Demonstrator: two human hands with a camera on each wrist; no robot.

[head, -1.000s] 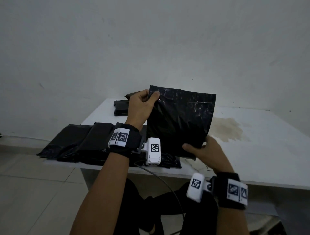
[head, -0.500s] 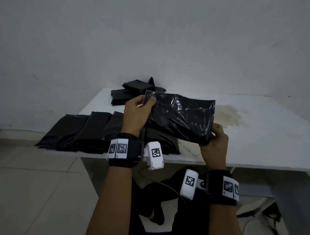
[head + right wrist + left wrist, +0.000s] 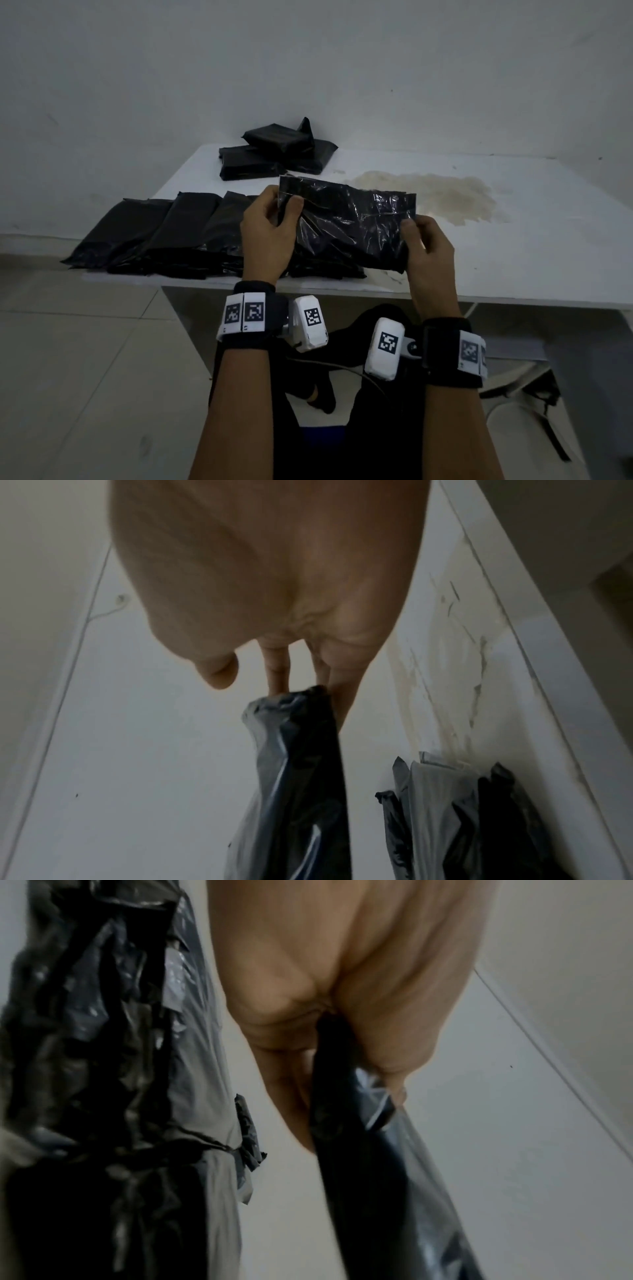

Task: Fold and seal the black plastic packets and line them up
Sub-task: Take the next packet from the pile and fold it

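I hold a crinkled black plastic packet (image 3: 349,222) between both hands, just above the near edge of the white table (image 3: 513,260). My left hand (image 3: 274,219) pinches its left end, thumb on the near face. At the right end, my right hand (image 3: 416,233) pinches the packet's corner. The left wrist view shows the packet (image 3: 377,1191) running out from between my left fingers. Seen from the right wrist, the packet (image 3: 301,764) hangs from my right fingertips. A row of flat black packets (image 3: 164,233) lies on the table's left part. A small pile of folded black packets (image 3: 274,150) sits at the back.
A brownish stain (image 3: 435,195) marks the tabletop to the right of the held packet. The wall stands close behind the table. Tiled floor (image 3: 85,359) lies to the left, and my legs are under the table's near edge.
The packet has gone from upright and spread tall to lying low and wide, nearer the table. My right hand moved from its bottom edge up to its right end.
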